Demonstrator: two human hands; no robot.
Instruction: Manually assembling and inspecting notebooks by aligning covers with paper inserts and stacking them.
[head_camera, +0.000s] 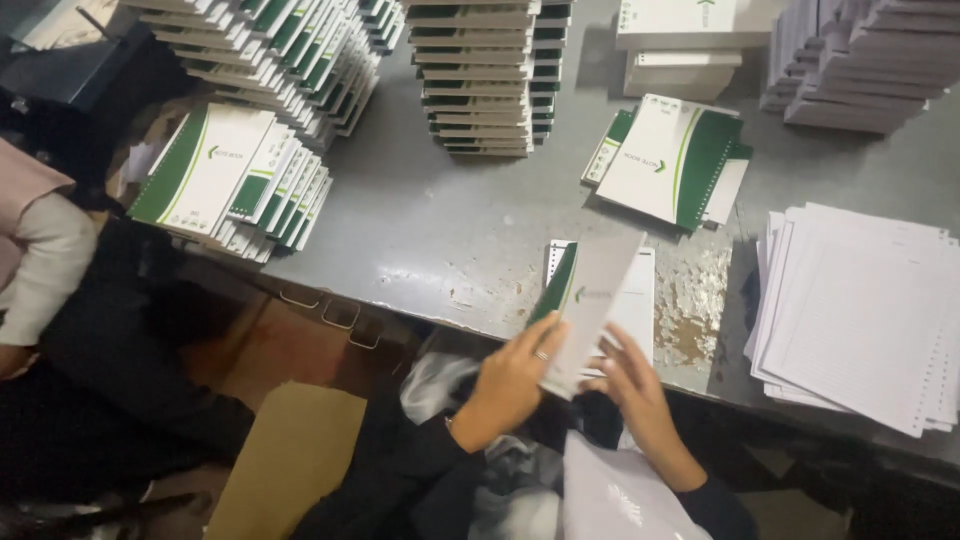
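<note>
My left hand (512, 375) grips the lower edge of a green-and-white notebook cover (588, 300), tilted up over the near edge of the grey table (440, 225); my right hand (635, 385) sits just beside it with fingers spread, touching the white sheets (636, 305) underneath. Loose ruled pages (860, 315) are stacked to the right, a small pile of finished notebooks (670, 160) lies beyond, tall notebook stacks (485, 80) stand at the back, and a fanned pile (230, 180) sits on the left by another person's sleeve (40, 270).
</note>
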